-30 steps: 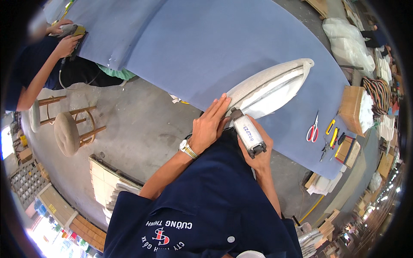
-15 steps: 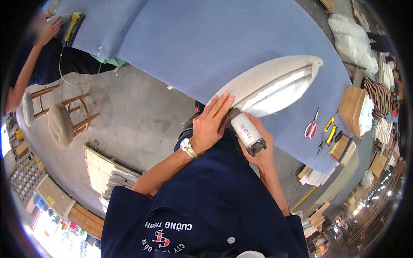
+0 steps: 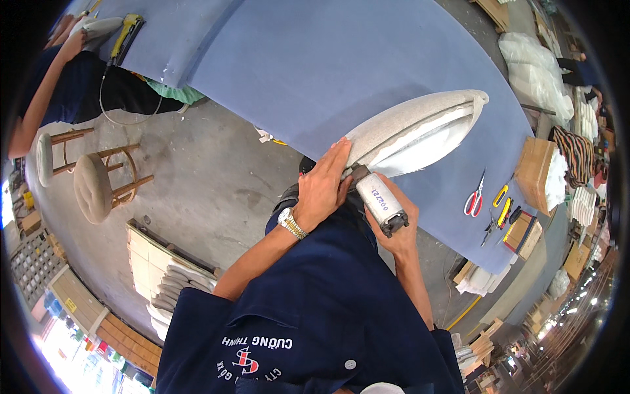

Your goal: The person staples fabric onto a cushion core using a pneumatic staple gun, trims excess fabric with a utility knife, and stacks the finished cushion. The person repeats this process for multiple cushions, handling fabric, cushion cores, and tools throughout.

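A padded seat cushion (image 3: 410, 125) in light grey fabric is tilted up on edge over the blue-covered table (image 3: 295, 59), its white underside facing me. My left hand (image 3: 320, 187) grips its near end, fingers together along the fabric edge. In my right hand (image 3: 403, 226) is a pale staple gun (image 3: 379, 200), its dark nose against the cushion's near rim, close to the left fingertips. The fingers round the tool's grip are partly hidden behind its body.
To the right lie red-handled scissors (image 3: 474, 200), a yellow cutter (image 3: 501, 194) and pliers (image 3: 489, 230), near a cardboard box (image 3: 533, 172). A co-worker's arm (image 3: 46, 92) and a yellow staple gun (image 3: 123, 41) are at far left. A padded stool (image 3: 92, 187) stands on the floor.
The cushion's near end and the staple gun have shifted slightly right and down. My left fingers have drawn closer together at the edge. The co-worker's hand has moved onto a pale piece.
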A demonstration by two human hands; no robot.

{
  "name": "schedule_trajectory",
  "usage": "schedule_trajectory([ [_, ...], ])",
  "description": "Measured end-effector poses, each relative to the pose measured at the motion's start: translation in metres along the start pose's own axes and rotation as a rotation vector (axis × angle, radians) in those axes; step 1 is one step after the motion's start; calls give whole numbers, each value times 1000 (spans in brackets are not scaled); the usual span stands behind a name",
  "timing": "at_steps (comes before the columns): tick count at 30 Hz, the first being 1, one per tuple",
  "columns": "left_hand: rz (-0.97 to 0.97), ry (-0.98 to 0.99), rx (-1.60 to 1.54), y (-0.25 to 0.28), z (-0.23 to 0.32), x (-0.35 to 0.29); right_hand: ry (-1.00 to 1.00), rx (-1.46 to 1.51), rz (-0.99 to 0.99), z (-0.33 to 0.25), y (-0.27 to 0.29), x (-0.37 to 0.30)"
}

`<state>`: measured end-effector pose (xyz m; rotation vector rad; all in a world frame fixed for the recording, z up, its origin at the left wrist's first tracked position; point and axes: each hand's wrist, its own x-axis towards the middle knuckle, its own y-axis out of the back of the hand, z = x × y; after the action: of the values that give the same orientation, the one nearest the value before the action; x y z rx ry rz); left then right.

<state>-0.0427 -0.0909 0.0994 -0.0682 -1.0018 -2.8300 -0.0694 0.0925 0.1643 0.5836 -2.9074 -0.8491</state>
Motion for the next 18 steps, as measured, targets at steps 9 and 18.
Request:
schedule_trajectory([
  [9, -37, 26, -9, -4, 6, -9, -84, 10, -121, -9, 6, 2],
  [18, -73, 34, -65, 1, -3, -7, 32, -39, -37, 5, 0, -5],
])
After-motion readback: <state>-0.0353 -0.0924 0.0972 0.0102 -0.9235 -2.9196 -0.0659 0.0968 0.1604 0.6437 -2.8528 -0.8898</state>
